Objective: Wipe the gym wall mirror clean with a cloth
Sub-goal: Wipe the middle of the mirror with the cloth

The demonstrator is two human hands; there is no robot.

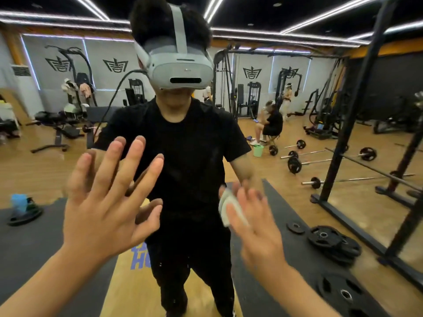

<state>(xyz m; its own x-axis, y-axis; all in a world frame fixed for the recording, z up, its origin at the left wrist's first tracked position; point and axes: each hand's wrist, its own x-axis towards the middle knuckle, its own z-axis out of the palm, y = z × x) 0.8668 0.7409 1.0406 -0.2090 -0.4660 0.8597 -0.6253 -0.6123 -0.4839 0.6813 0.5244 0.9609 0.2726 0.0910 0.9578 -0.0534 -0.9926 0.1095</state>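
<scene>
Currently, the left hand (107,202) lies flat against the wall mirror (45,170), all fingers straight and spread, holding nothing. To its right, the motion-blurred right hand (254,225) presses a folded pale cloth (225,208) onto the mirror under extended fingers. Black weight plates (332,243) lie further right of the right hand.

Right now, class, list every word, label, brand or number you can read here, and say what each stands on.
"H" plus part of a second letter: blue floor lettering, seen in reflection, mostly hidden behind the legs.
Small mark on the front of the headset: too small to read.
Black emblems on the wall banners: symbols only, no readable words.
</scene>
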